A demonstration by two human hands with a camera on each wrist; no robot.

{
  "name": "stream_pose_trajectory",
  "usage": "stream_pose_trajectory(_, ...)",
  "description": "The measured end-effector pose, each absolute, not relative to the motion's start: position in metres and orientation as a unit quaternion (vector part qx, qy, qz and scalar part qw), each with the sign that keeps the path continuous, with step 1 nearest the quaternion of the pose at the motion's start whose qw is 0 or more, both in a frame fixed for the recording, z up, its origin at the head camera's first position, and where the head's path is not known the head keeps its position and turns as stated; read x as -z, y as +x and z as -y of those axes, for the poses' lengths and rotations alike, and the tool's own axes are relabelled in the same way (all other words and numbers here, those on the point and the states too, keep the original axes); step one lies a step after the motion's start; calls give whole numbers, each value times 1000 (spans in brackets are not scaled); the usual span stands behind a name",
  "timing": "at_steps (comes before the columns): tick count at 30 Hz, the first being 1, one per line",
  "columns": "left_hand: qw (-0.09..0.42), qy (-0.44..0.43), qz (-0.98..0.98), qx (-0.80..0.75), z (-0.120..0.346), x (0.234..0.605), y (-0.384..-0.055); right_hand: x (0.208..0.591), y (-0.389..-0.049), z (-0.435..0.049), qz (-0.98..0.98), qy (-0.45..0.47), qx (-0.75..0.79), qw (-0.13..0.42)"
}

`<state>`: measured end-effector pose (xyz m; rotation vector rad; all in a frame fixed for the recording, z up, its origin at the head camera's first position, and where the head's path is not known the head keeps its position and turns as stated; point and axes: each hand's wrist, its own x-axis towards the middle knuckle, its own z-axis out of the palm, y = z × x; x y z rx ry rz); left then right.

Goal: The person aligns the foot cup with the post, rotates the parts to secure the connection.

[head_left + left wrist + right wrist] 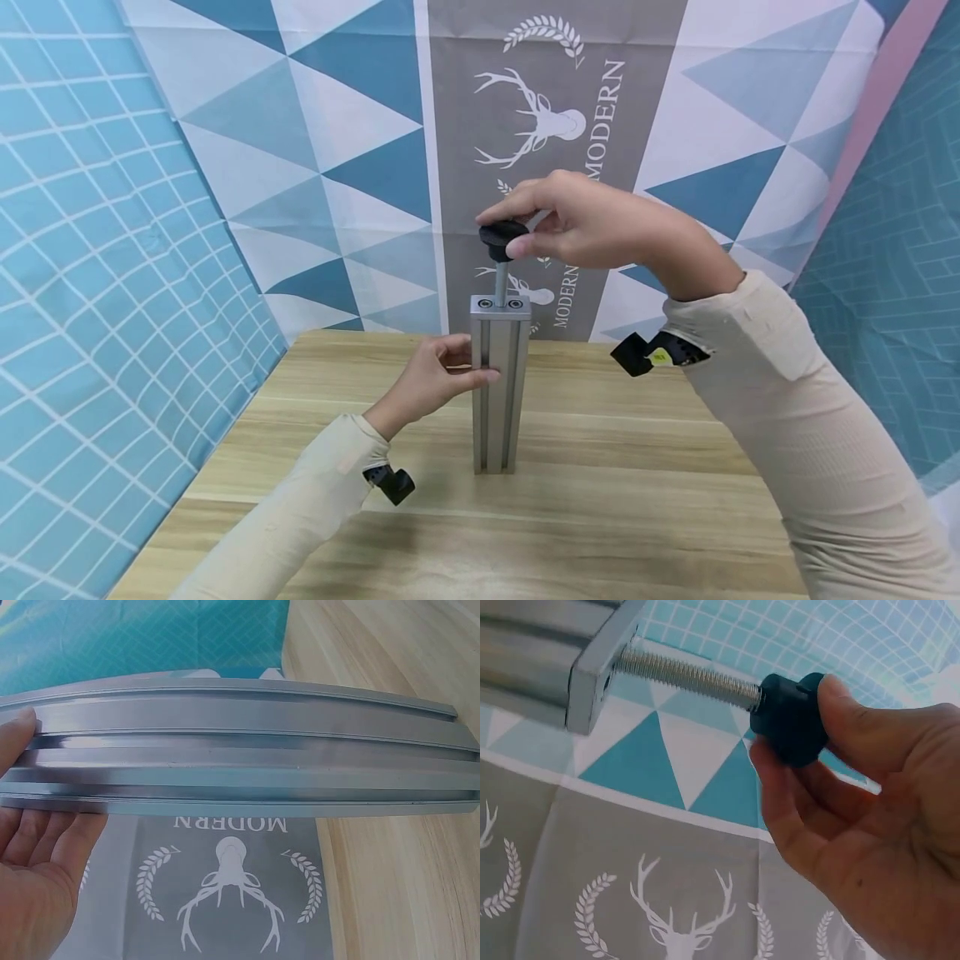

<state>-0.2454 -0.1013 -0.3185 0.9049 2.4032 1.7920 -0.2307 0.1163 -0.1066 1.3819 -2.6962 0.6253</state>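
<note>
A grooved aluminium profile stands upright on the table, with a metal end plate and two screws on its top. My left hand grips the profile's upper part from the left, thumb across the front face. Out of the end plate rises a threaded rod that carries a black knob. The thumb and fingers of my right hand pinch this knob from the right. In the right wrist view a long stretch of bare thread shows between knob and plate.
The wooden table runs under the profile. Behind it hangs a patterned cloth with triangles and deer heads. Blue gridded cloth closes off the left side, and blue-green cloth the right. Each wrist carries a small black camera mount.
</note>
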Motion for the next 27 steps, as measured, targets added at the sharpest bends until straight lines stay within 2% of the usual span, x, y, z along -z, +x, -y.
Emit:
stream_pose_trajectory(12,0,287,-774,-564,99,318,-244,132,-229,-97,903,262,-293,171)
stream_pose_trajectory(18,-1,287,-776,-562,99,317,-243,139,-223,-93,909,212,-299,199)
stream_pose_trajectory(27,0,285,-776,-562,99,318,-243,136,-218,-98,920,194,-277,199)
